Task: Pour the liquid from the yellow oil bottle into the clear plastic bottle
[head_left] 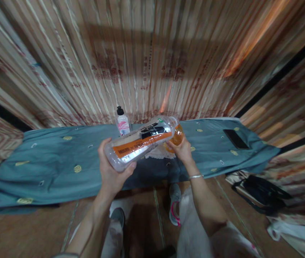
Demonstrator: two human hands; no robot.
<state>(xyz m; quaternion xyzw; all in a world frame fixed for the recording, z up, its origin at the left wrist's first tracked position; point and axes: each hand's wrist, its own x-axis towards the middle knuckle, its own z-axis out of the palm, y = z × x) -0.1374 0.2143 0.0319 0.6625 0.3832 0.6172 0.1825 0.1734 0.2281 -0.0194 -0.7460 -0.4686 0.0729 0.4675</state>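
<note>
Left fingers (106, 150): the left hand (112, 168) is wrapped round the base end of a large clear plastic bottle with an orange and black label (141, 139), thumb on the near side, fingers closed on it from behind.
Bottle axis: it lies nearly level above the tabletop, long axis running from lower left up to the right, base at the left hand, neck toward the right hand.
Right fingers (172, 145): the right hand (181, 150), a silver bangle (195, 176) on its wrist, is curled about a small orange see-through cup (178, 136) just under the bottle's neck.
Relation: neck and cup touch or nearly so; blur hides which.
Behind: a small white bottle with a black cap (122, 123) stands upright on the teal patterned cloth (55, 161) over the tabletop.
Far right: a flat black phone (235, 139) lies on the cloth, well apart.
</note>
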